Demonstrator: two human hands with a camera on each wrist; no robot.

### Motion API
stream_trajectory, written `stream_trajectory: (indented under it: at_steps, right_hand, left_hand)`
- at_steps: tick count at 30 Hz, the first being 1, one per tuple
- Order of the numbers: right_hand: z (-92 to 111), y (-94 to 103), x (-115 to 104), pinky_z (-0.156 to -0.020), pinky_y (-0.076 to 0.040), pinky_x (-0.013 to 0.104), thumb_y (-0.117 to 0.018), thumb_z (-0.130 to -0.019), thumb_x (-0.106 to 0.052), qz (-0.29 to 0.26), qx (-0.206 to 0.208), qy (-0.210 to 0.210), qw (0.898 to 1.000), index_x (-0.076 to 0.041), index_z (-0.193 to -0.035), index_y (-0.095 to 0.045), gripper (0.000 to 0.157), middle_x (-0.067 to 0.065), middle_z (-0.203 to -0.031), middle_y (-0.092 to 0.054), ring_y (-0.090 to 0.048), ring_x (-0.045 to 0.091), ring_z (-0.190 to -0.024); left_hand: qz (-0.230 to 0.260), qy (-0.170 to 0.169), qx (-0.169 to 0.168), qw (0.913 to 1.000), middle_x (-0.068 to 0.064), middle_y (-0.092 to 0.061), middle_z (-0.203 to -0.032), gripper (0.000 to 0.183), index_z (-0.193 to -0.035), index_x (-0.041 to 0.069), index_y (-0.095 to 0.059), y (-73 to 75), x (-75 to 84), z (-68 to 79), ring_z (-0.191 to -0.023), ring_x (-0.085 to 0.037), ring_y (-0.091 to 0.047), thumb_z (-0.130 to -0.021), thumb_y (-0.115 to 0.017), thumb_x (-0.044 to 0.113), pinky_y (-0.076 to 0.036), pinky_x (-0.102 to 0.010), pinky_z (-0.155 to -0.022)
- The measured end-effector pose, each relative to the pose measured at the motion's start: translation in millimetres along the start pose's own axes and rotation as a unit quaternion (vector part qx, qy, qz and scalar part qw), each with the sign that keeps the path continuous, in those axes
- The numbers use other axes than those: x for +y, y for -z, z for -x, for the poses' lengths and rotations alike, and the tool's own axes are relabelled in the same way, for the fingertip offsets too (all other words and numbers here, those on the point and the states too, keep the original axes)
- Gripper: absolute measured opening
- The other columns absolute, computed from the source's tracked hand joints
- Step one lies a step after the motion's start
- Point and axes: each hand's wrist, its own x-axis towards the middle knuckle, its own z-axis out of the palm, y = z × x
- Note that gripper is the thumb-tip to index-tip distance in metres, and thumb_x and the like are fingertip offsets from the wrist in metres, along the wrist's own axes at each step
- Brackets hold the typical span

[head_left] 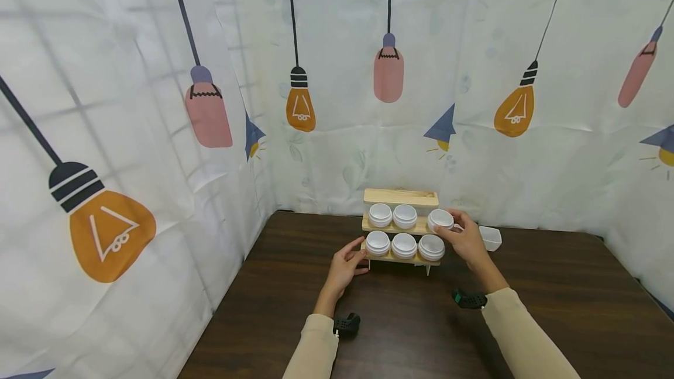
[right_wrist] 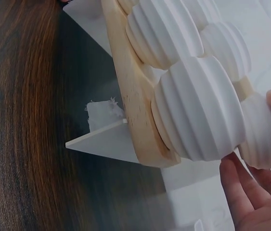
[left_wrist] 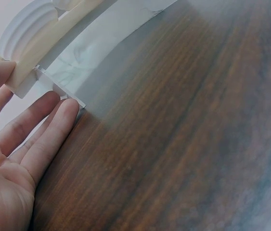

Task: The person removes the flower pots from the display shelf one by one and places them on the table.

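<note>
presumably to steady the stepped rack [head_left: 400,196], the left hand [head_left: 341,268] rests loosely spread fingers against its front-left end, while the right hand [head_left: 466,240] pinches the white cup [head_left: 440,219] at the second tier's right end.

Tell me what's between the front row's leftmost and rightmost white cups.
One white cup sits between the leftmost cup and the rightmost cup on the lower wooden shelf, as the head view shows.

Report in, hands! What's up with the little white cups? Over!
Right hand holding a cup at the back row's right end. Left hand touching left end of rack. Five other cups on the rack. White dish beside right hand; nothing seen blocking.
</note>
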Motion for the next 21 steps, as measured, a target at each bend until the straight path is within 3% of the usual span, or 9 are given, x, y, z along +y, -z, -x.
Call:
stream_trajectory:
  at_steps: [6, 21]
  right_hand:
    - [1.0, 1.8, 3.6, -0.075, -0.050, 0.012, -0.077, -0.094, -0.024, -0.015, -0.002, 0.004, 1.000, -0.001, -0.146, -0.046, 0.064, 0.020, -0.137, -0.055, -0.059, -0.003, -0.089]
    - [2.5, 3.7, -2.7, -0.071, -0.050, 0.012, -0.077, -0.094, -0.019, -0.011, -0.002, 0.004, 1.000, 0.000, -0.148, -0.044, 0.066, 0.023, -0.140, -0.054, -0.057, -0.004, -0.087]
  left_hand:
    - [-0.002, -0.002, -0.004, 1.0000, -0.016, -0.072, -0.120, 0.048, -0.149, 0.017, -0.055, 0.2, -1.4, -0.9, -0.112, -0.041, -0.070, -0.102, -0.065, 0.025, -0.066, -0.039, -0.084]
    - [-0.003, -0.005, -0.003, 1.0000, -0.020, -0.071, -0.122, 0.051, -0.150, 0.011, -0.052, 0.5, -1.1, -0.3, -0.110, -0.040, -0.071, -0.103, -0.064, 0.023, -0.066, -0.040, -0.084]
